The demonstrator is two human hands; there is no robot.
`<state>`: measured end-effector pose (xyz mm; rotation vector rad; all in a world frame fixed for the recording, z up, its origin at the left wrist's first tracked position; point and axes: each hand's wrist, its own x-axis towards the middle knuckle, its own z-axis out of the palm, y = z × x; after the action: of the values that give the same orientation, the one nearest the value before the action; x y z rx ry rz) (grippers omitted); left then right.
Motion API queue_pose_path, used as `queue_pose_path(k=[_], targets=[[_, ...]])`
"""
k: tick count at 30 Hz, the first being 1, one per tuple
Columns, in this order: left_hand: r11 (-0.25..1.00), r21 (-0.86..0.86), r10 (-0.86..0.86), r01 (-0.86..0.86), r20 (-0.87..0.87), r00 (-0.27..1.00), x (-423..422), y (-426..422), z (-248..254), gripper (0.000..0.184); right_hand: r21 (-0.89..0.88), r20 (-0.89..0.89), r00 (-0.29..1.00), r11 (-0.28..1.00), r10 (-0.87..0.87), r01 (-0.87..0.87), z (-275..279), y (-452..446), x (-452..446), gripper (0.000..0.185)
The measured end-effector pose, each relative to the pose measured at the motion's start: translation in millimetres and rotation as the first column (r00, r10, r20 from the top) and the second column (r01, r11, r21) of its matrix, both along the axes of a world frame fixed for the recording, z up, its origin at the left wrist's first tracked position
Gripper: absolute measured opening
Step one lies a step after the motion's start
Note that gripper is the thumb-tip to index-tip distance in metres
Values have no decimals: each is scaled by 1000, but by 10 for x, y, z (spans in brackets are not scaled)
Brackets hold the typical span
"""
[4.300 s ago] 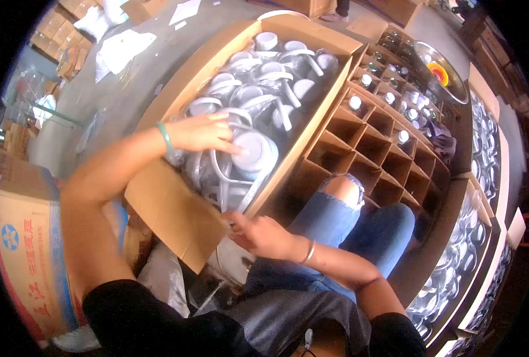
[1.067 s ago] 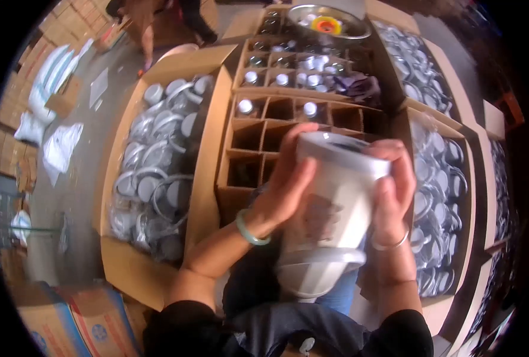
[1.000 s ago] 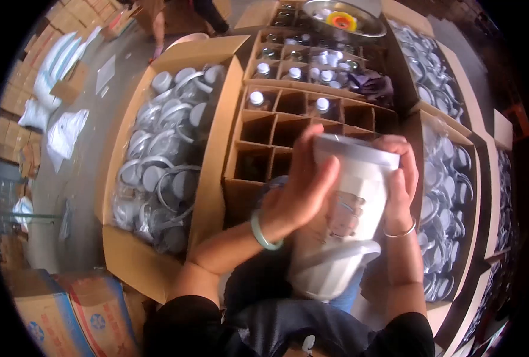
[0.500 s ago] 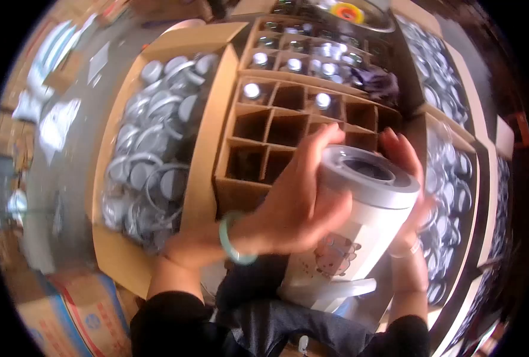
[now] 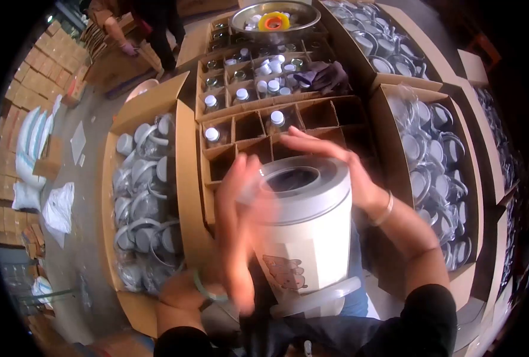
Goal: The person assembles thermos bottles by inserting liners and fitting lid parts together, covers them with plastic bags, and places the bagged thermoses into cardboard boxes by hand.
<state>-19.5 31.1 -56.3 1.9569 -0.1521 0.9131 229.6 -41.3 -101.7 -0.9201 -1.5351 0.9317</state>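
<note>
A white thermos jug [image 5: 303, 256] with a cartoon animal print stands tilted in front of my body. A grey collar [image 5: 312, 205] rings its round top opening, and a pale handle [image 5: 318, 297] sticks out low on the near side. My right hand [image 5: 351, 169] curves round the collar's right and far side, fingers stretched along the rim; its thumb is hidden. At the collar's left side is my left hand [image 5: 235, 226], smeared by motion, its fingers pointing up. Whether it presses on the collar I cannot tell.
A divided carton [image 5: 246, 128] ahead holds white-capped bottles [image 5: 276, 119]. Dark gloves [image 5: 324, 77] lie beyond, near a metal bowl [image 5: 240, 24] with a tape roll [image 5: 274, 22]. Cartons of grey handled lids [image 5: 142, 205] flank me. A person [image 5: 113, 27] stands far left.
My view has swung, so the jug now sits further left. My left hand has shifted to the collar's left side, and more of my right hand shows over the rim.
</note>
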Motion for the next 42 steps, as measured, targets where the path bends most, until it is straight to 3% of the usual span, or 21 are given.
queue_pose_path(k=[3, 4, 6, 9, 10, 12, 14, 18, 19, 20, 22, 23, 25, 28, 30, 32, 34, 36, 37, 39, 42], targets=[[996, 84, 51, -39, -150, 987, -76, 5, 101, 91, -394, -180, 974, 917, -140, 59, -287, 203, 125, 79], [977, 192, 112, -93, -88, 990, 25, 208, -3, 85, -305, -507, 862, 938, -13, -165, -168, 204, -4, 78], [865, 352, 366, -357, 44, 929, 144, 467, -65, 74, -176, -588, 785, 917, 194, -358, -120, 418, -121, 77], [781, -375, 459, -499, -198, 866, 447, 812, -92, 44, -431, -370, 907, 902, -201, 24, -338, 1036, 51, 81], [746, -392, 496, -539, -212, 842, 448, 1124, -380, 40, -489, -269, 903, 856, -333, 170, -522, 1269, 204, 76], [595, -514, 468, -618, -404, 786, 275, 1587, -1181, 40, -289, 423, 789, 759, -446, 583, -1273, 1772, 562, 68], [646, -324, 454, -692, -565, 689, -19, 1819, -2072, 40, -125, 731, 578, 761, -364, 637, -1723, 1897, 640, 65], [564, 36, 561, -825, -751, 350, -179, 1801, -2691, 54, -42, 773, 521, 791, -361, 610, -2571, 2156, 680, 80], [445, 491, 856, -749, -478, 195, -119, 1705, -2599, 61, -78, 741, 550, 765, -384, 639, -2548, 2151, 665, 82], [400, 546, 897, -736, -398, 192, -13, 1585, -2296, 60, -116, 709, 576, 737, -408, 666, -2467, 2130, 648, 84], [597, 92, 721, -797, -497, 483, 109, 1633, -2214, 58, -89, 690, 580, 745, -433, 661, -2155, 2004, 662, 91], [570, -512, 432, -642, -478, 765, 251, 1588, -2156, 54, -108, 648, 597, 718, -474, 688, -1804, 1906, 604, 97], [155, -829, -73, -537, -551, 831, 487, 1551, -1731, 94, 44, 495, 682, 799, -539, 599, -1160, 1658, 551, 97], [-122, -955, -420, -270, -197, 886, 872, 1580, -1549, 126, 276, 369, 754, 839, -543, 469, -26, 1071, 256, 99], [96, -976, -375, 194, 145, 915, 1084, 1407, -1005, 95, 303, 600, 732, 939, -322, 164, 568, 653, 192, 107], [-188, -796, -556, 575, 569, 606, 1223, 1438, -881, 82, 238, 427, 894, 971, -140, 38, 851, 499, 349, 105], [130, -928, -415, 350, 270, 869, 1120, 1270, -582, 75, 192, 272, 933, 963, -235, 187, 961, 497, 494, 99], [102, -898, -503, 429, 325, 801, 975, 1078, -292, 77, 22, 130, 860, 869, -493, 495, 1033, 552, 573, 98], [533, -819, -336, 213, 26, 942, 960, 950, -225, 78, -158, 26, 884, 872, -466, 464, 1024, 604, 619, 102], [720, -687, -274, 102, -147, 950, 728, 849, -206, 83, -313, -132, 928, 903, -349, 295, 963, 675, 718, 111], [582, -800, -362, 144, -96, 927, 428, 657, -147, 100, -256, -131, 978, 959, -160, 122, 1038, 389, 514, 123]])
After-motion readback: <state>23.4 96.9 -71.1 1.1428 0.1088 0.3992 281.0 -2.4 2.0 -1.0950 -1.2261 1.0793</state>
